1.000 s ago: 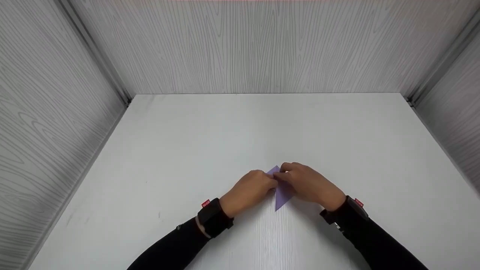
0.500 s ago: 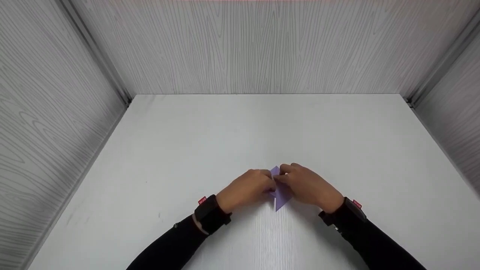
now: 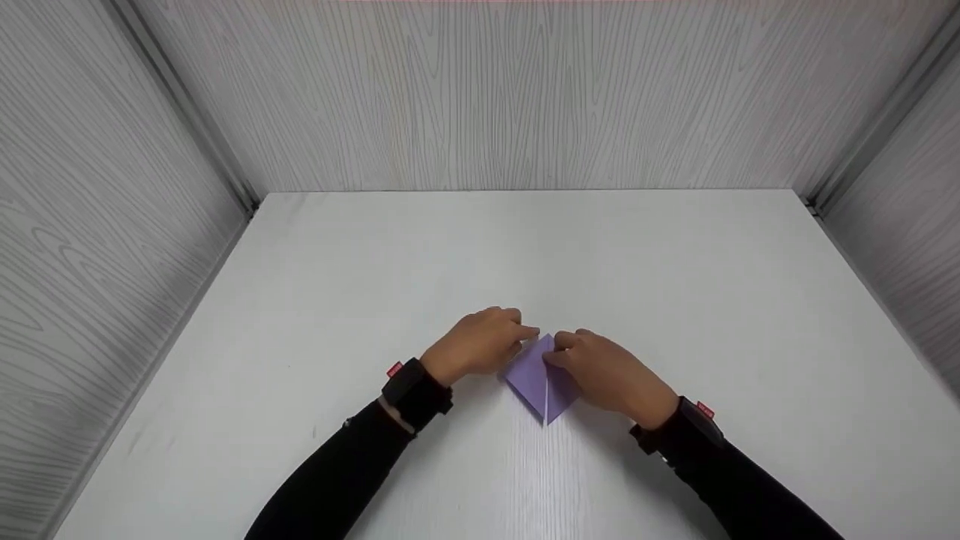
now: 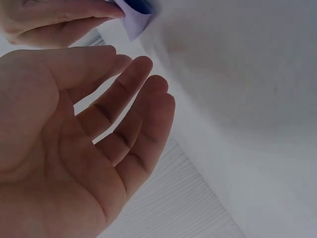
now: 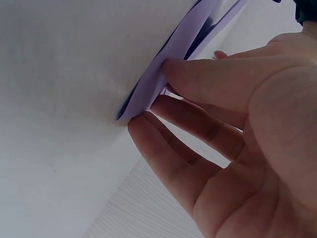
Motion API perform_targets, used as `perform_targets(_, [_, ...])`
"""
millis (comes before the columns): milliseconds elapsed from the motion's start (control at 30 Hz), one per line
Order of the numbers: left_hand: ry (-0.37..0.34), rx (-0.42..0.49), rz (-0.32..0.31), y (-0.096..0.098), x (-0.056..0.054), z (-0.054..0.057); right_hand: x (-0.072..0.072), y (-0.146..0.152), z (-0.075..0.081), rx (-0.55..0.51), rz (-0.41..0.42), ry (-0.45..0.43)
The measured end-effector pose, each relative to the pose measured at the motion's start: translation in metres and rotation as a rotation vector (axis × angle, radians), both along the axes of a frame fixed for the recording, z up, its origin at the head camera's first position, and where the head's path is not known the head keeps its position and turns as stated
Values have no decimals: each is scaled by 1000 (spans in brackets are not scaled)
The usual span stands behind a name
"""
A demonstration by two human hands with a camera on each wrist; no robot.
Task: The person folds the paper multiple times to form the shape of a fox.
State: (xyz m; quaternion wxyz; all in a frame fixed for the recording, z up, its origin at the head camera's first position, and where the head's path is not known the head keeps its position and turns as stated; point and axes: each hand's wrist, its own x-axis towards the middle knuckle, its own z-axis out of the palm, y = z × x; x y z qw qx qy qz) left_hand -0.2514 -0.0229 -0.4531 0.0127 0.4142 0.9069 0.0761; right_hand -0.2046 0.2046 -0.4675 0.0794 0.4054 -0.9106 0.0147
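Observation:
A small sheet of purple paper (image 3: 528,379), folded into a diamond with a slit down its middle, is near the centre of the white table. My right hand (image 3: 607,371) pinches its right half between thumb and fingers; in the right wrist view the thumb lies on the layered purple paper (image 5: 148,87), whose dark inner side shows. At the diamond's upper left is my left hand (image 3: 480,341), index finger stretched toward the top corner. The left wrist view has this left hand (image 4: 74,144) with fingers loosely bent and nothing in them, apart from the paper's tip (image 4: 133,22).
The white tabletop (image 3: 375,262) is enclosed by grey wood-grain panels at the back (image 3: 480,97), left (image 3: 90,247) and right (image 3: 900,217). Black bands (image 3: 417,397) circle both wrists over dark sleeves.
My left hand has let go of the paper and moved up and left, its index finger now extended. The paper's left half has come into view. The right hand keeps its pinch, nearly still.

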Motion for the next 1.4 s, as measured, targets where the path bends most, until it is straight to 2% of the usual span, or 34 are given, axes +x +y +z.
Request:
perform_targets(167, [18,-29,7,2,-2,-8,0,-5,-1,-7,12,-8])
perform_targets(400, [64,-66,27,5,0,-8,0,-9,2,-13,12,-7])
perform_targets(533, [82,-48,21,7,1,-10,0,-10,4,-24,22,-4])
perform_targets(767, [17,-47,46,12,1,-8,-2,-8,2,-58,39,-3])
perform_targets(1033, [9,-47,-13,3,2,-7,0,-9,0,-60,39,-3])
perform_targets(1167, [-10,-7,-6,-5,3,-8,1,-11,2,-50,32,-9])
perform_targets(1400, [81,-26,-17,-6,6,-13,1,-11,2,-68,36,-4])
